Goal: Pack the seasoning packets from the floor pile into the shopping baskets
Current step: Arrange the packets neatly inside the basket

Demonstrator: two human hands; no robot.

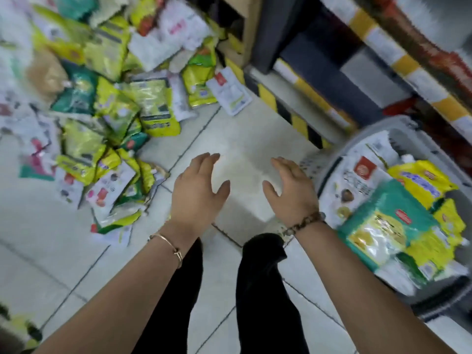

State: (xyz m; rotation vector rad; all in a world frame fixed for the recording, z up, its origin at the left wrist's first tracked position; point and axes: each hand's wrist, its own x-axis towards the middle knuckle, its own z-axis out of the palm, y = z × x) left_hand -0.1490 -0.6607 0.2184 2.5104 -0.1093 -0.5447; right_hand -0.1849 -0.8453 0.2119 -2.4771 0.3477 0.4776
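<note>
A pile of seasoning packets (102,106), mostly yellow-green, green and white, covers the floor at the left and back. At the right stands a grey shopping basket (329,164) that holds several packets, among them a white one (357,180), a green one (378,226) and yellow ones (419,182). My left hand (196,192) and my right hand (291,190) hover side by side above bare floor tiles between the pile and the basket. Both are held out with fingers straight and spread, and neither holds anything. The picture is blurred.
A shelf base with yellow-and-black hazard stripes (293,111) runs along the right behind the basket. A lone white packet (229,90) lies near it. My legs in black trousers (255,290) are below my arms. Pale floor tiles (242,139) lie in front of my hands.
</note>
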